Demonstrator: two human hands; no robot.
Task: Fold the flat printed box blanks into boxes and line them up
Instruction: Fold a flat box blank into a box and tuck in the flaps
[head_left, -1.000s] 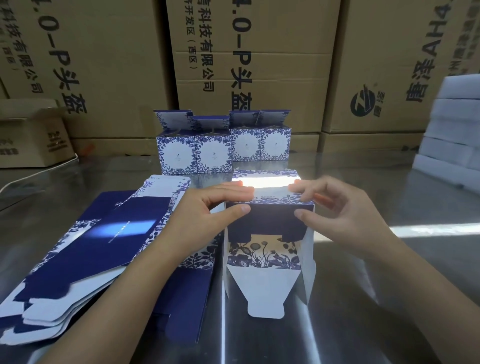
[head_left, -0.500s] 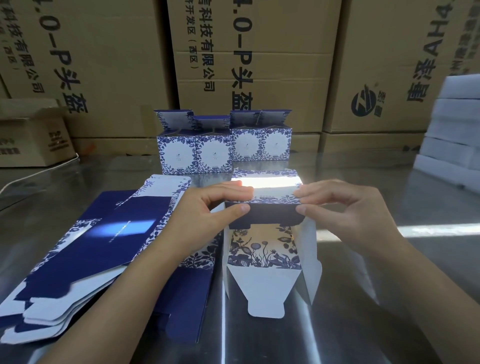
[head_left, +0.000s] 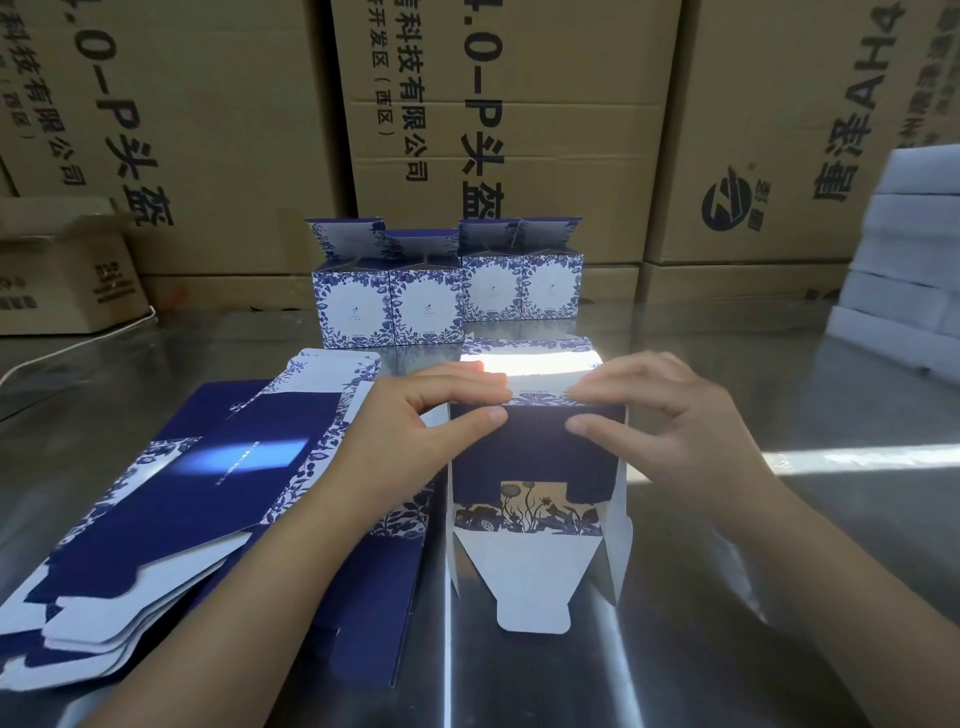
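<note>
We are holding the half-formed box (head_left: 535, 457) on the bench (head_left: 779, 571), left hand (head_left: 415, 431) and right hand (head_left: 670, 431) each pinching the upper edge of its open end in a narrow grip. Its long axis is running away from us, the white tuck flap (head_left: 530, 577) lying nearer us.

- We see bare table (head_left: 779, 561) to the right of the half-folded box (head_left: 535, 452), open as far as the white stack (head_left: 904, 280) at the right edge.
- The left grip (head_left: 415, 431) and right grip (head_left: 675, 421) pinch that box's upper edge. Its white flap (head_left: 530, 582) lies toward us and takes up the near middle.
- The pile of flat blanks (head_left: 156, 519) covers the near left, just beside the box.
- The row of folded boxes (head_left: 447, 306) stands near behind it.
- Big cartons (head_left: 519, 130) wall off the far side, and a small carton (head_left: 62, 275) blocks the far left.
</note>
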